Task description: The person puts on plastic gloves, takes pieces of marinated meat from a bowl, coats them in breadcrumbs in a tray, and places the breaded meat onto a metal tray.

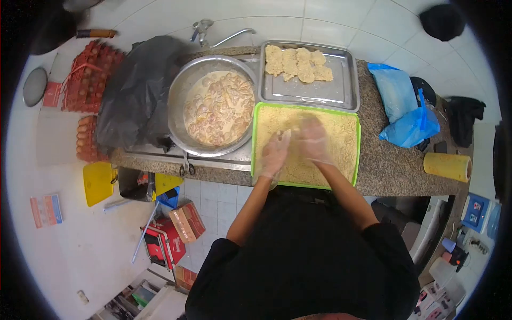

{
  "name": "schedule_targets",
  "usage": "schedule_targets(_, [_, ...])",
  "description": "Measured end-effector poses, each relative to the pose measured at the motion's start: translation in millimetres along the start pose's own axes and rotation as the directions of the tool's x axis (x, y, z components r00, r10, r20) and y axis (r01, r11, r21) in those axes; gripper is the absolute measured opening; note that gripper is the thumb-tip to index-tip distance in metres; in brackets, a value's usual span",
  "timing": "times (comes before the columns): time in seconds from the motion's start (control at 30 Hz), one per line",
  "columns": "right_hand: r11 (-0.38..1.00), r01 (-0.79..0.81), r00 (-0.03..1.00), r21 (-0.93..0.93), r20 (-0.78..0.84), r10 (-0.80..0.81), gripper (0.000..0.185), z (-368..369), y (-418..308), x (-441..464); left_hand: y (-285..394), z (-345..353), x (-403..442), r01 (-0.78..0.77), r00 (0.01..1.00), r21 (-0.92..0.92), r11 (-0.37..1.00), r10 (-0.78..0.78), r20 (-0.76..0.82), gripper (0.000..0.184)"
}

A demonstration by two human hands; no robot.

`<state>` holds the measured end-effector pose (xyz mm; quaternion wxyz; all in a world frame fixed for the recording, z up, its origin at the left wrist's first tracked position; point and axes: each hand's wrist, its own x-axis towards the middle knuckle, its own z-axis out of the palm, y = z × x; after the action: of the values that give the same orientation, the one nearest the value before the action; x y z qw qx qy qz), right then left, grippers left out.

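Observation:
A green-rimmed tray (pixel 359 154) of pale yellow breadcrumbs (pixel 341 136) lies right in front of me, with both my hands over it in clear plastic gloves. My left hand (pixel 276 152) is in the left half of the crumbs, its fingers bent inward; what they hold, if anything, is hidden. Beside it, my right hand (pixel 313 138) is smeared by motion, so its fingers do not show clearly. Behind the tray, several crumb-coated flat pieces (pixel 305 70) lie on a metal tray (pixel 341 96). To the left stands a large metal bowl (pixel 176 112) of raw meat pieces in whitish liquid (pixel 218 109).
A black plastic bag (pixel 136 96) and egg trays (pixel 90 74) stand at the left. Scissors (pixel 186 168) lie near the counter's front edge. A tap (pixel 224 37) is behind the bowl. Blue bags (pixel 400 106) and a yellow roll (pixel 447 166) sit at the right.

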<state>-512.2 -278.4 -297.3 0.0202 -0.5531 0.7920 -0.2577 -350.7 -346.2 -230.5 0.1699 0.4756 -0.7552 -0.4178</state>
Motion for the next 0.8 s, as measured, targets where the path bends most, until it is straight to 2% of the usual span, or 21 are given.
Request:
schedule_targets(0.03, [0.997, 0.056, 0.998, -0.049, -0.005, -0.056, 0.06, 25.3, -1.5, -2.6, 1.2, -3.6, -4.2, -0.059, 0.998, 0.083, 0.995, 0.061, -0.022, 0.052])
schedule_targets(0.1, [0.936, 0.036, 0.998, -0.349, 0.052, -0.019, 0.078, 33.0, -23.1, -5.2, 3.1, -7.8, -14.8, 0.057, 0.998, 0.064, 0.996, -0.057, 0.003, 0.053])
schedule_targets(0.13, [0.957, 0.003, 0.994, -0.29, 0.106, 0.029, 0.079, 27.2, -30.4, -0.4, 4.2, -12.9, -12.6, 0.106, 0.994, 0.06, 0.993, -0.107, 0.008, 0.053])
schedule_targets(0.2, [0.985, -0.059, 0.968, -0.164, 0.232, 0.097, 0.081, 7.4, -39.6, 3.6, 6.9, -23.1, -11.1, 0.089, 0.987, 0.155, 0.984, -0.108, 0.121, 0.059])
schedule_targets(0.23, [0.976, 0.003, 0.988, -0.216, 0.149, 0.03, 0.083, 12.3, -34.0, -0.1, 5.4, -27.4, -19.8, 0.086, 0.975, 0.21, 0.974, -0.125, 0.181, 0.061])
schedule_targets(0.27, [0.968, -0.025, 0.947, -0.25, 0.304, 0.103, 0.087, 15.4, -24.2, 5.0, -0.2, -25.8, -18.7, 0.13, 0.946, 0.229, 0.965, -0.19, 0.263, 0.066])
schedule_targets(0.33, [0.96, -0.062, 0.785, -0.273, 0.58, 0.216, 0.092, -6.2, -17.0, 29.4, -6.1, -17.0, -10.3, 0.234, 0.86, 0.261, 0.937, -0.324, 0.394, 0.075])
schedule_targets(0.37, [0.959, -0.094, 0.668, -0.266, 0.698, 0.259, 0.094, -20.7, -16.7, 37.6, -5.5, -14.9, -13.8, 0.346, 0.81, 0.166, 0.923, -0.384, 0.443, 0.079])
schedule_targets(0.43, [0.961, -0.221, 0.409, -0.166, 0.879, 0.246, 0.093, -71.2, -25.1, 75.5, 16.4, -18.6, -9.9, 0.566, 0.703, -0.024, 0.824, -0.468, 0.536, 0.087])
schedule_targets(0.47, [0.979, -0.162, 0.502, -0.121, 0.844, 0.188, 0.089, -64.6, -13.7, 74.0, 4.2, -6.5, -10.1, 0.646, 0.688, -0.215, 0.732, -0.436, 0.581, 0.083])
schedule_targets(0.53, [0.999, -0.032, 0.65, -0.032, 0.759, 0.045, 0.08, -46.1, 14.1, 59.3, -34.7, 31.1, -15.1, 0.723, 0.686, -0.548, 0.42, -0.348, 0.639, 0.074])
schedule_targets(0.57, [1.0, -0.01, 0.72, -0.015, 0.694, 0.017, 0.075, -53.6, 11.0, 55.8, -37.7, 39.4, -13.0, 0.695, 0.718, -0.579, 0.425, -0.376, 0.586, 0.075])
schedule_targets(0.63, [0.999, 0.03, 0.848, 0.019, 0.529, -0.035, 0.065, -89.7, -10.1, 59.5, -39.5, 45.3, 5.9, 0.632, 0.773, -0.629, 0.453, -0.422, 0.473, 0.078])
schedule_targets(0.73, [0.997, -0.012, 0.917, 0.075, 0.399, -0.019, 0.051, -119.4, -30.4, 48.6, -11.7, 18.9, 5.7, 0.347, 0.933, -0.617, 0.707, -0.326, 0.151, 0.087])
schedule_targets(0.8, [0.974, 0.11, 0.92, 0.2, 0.35, -0.176, 0.045, -129.3, -24.3, 27.8, -10.9, -9.3, 14.7, 0.361, 0.885, -0.112, 0.926, -0.303, 0.353, 0.082])
